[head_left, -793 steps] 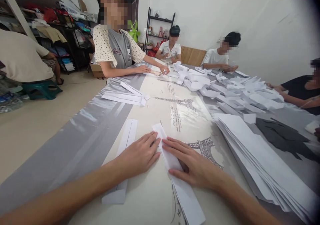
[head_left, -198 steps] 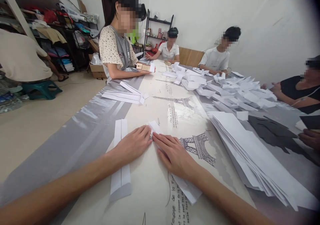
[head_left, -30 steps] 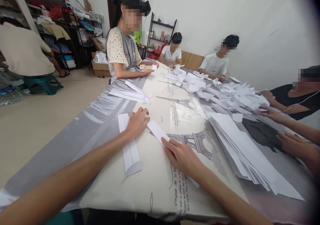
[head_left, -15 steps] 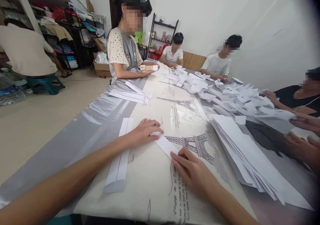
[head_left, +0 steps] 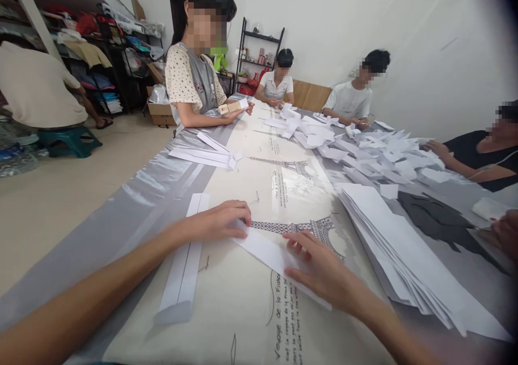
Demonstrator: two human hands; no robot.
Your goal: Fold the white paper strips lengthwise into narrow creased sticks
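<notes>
A small, informal workroom: several people sit or stand around a long worktop (head_left: 226, 278) spread with folded white paper pieces (head_left: 388, 154), with a stack of long white sheets (head_left: 416, 262) at lower right. Crammed shelves (head_left: 101, 46) at upper left, a cardboard box (head_left: 161, 114) and a green plastic stool (head_left: 68, 140) on the floor make it look makeshift, perhaps a home workshop.

At the left, a person in a beige shirt (head_left: 42, 87) sits on a green stool (head_left: 70, 140). A cardboard box (head_left: 162, 113) stands on the floor (head_left: 121, 149) near crowded shelves (head_left: 95, 57). A black rack (head_left: 263, 36) stands by the white wall (head_left: 324, 25), left of a brown panel (head_left: 311, 97).
</notes>
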